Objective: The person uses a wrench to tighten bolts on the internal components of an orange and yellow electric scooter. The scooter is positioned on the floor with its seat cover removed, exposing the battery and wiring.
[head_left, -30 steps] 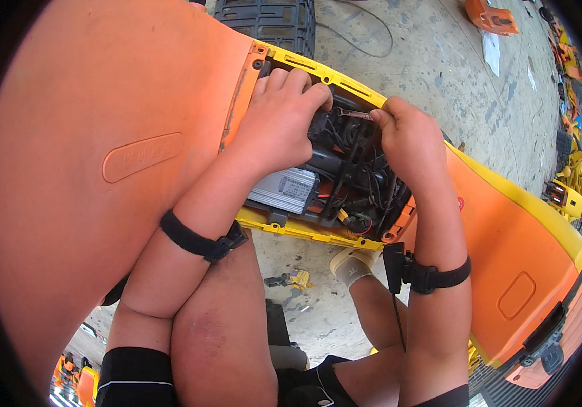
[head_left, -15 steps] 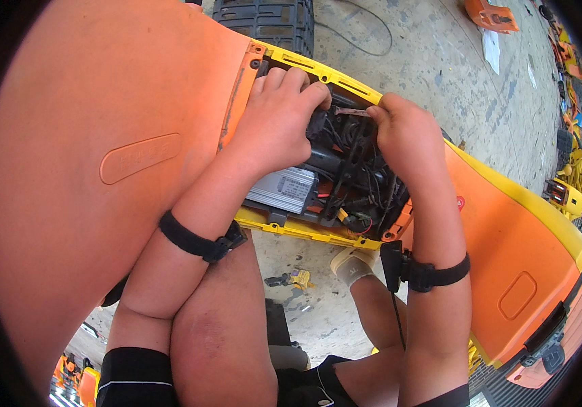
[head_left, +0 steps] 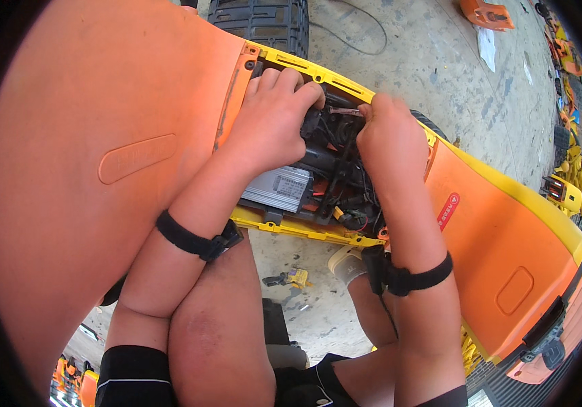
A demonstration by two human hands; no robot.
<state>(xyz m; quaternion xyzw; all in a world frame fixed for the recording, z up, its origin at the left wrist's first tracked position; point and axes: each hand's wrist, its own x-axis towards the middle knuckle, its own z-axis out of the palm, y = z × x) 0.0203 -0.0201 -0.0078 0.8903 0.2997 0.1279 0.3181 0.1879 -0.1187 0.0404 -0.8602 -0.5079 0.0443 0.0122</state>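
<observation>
My left hand (head_left: 274, 122) reaches into the open compartment of an orange vehicle body with a yellow frame (head_left: 318, 73). Its fingers curl down among black parts near the far rail, and what they grip is hidden. My right hand (head_left: 389, 139) is closed around the end of a slim metal wrench (head_left: 346, 110), which points left toward the left fingertips. Below the hands lie a ribbed silver metal box (head_left: 277, 188) with a label, a thick black tube (head_left: 321, 159) and bundled black wires (head_left: 355, 193). A small yellow connector (head_left: 338, 213) sits among the wires.
A large orange panel (head_left: 101, 102) rises at the left, and another orange panel (head_left: 488, 244) extends right. A black treaded tire (head_left: 260, 24) stands beyond the frame. On the floor are a yellow-and-black tool (head_left: 294, 278), a cable (head_left: 372, 51) and an orange part (head_left: 486, 15).
My right hand has shifted slightly left and turned, its forearm moving left with it, uncovering a red sticker. The wrench stays in its grip. My left hand keeps nearly the same place.
</observation>
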